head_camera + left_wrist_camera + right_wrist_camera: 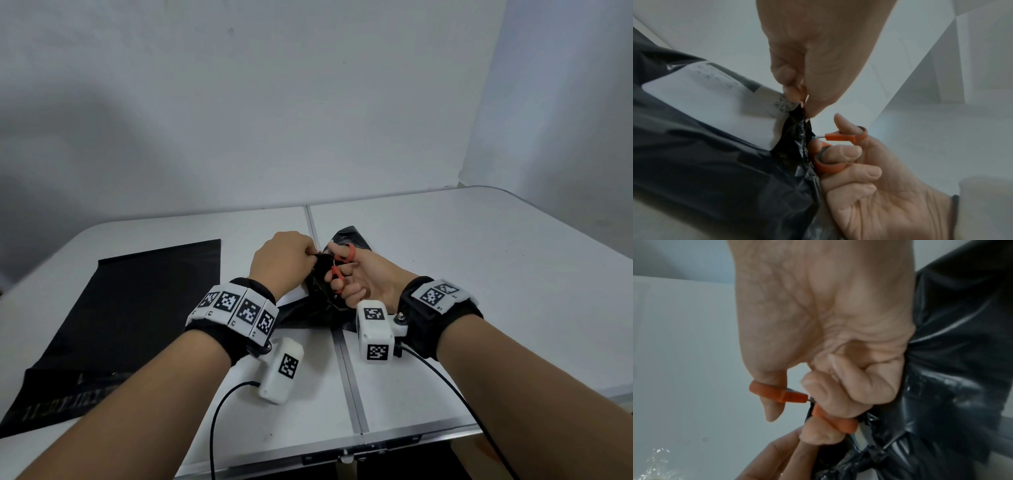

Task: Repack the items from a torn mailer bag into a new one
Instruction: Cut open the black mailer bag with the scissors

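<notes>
A crumpled black mailer bag [317,313] with a white shipping label [711,100] lies on the table's middle seam. My left hand [284,262] pinches a bunched edge of the black mailer bag [795,129] and lifts it. My right hand [356,277] holds small orange-handled scissors [340,270], thumb through one loop and fingers through the other. The scissors [838,146] have their blades buried in the black plastic, so the blades are hidden. In the right wrist view the scissors [793,395] sit against the black mailer bag [953,369]. A flat new black mailer bag [113,329] lies at the left.
The white folding table [479,260] has a centre seam running towards me and its front edge is near my forearms. Cables from the wrist cameras trail over the front edge. A grey wall stands behind the table.
</notes>
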